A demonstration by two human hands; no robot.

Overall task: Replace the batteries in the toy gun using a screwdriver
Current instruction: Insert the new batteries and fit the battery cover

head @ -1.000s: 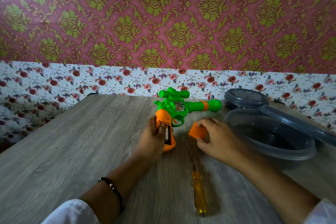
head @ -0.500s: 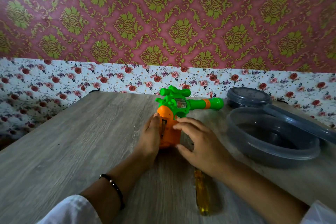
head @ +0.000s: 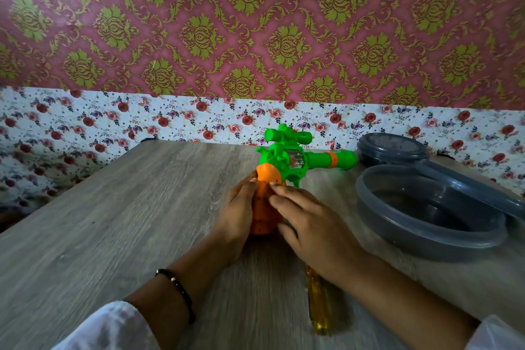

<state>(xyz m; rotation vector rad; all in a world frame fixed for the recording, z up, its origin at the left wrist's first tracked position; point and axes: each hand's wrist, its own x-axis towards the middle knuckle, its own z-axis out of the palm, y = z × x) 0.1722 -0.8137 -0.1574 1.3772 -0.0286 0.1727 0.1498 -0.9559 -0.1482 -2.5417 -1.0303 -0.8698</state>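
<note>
A green toy gun (head: 295, 158) with an orange grip (head: 265, 207) stands on the wooden table (head: 113, 221), barrel pointing right. My left hand (head: 237, 214) holds the grip from its left side. My right hand (head: 309, 224) lies over the grip's right side, its fingers pressing the orange battery cover (head: 262, 199) against the grip. The batteries are hidden. A screwdriver with a clear yellow handle (head: 318, 304) lies on the table under my right wrist, its shaft hidden.
A grey plastic bowl (head: 426, 239) stands to the right of the gun, with a round grey lid (head: 392, 149) behind it and a long grey lid (head: 468, 190) across its far rim. Patterned wallpaper rises behind the table's far edge.
A second ago my right hand held the orange cover apart from the gun and the compartment was open. It has brought the cover onto the grip and now presses it there.
</note>
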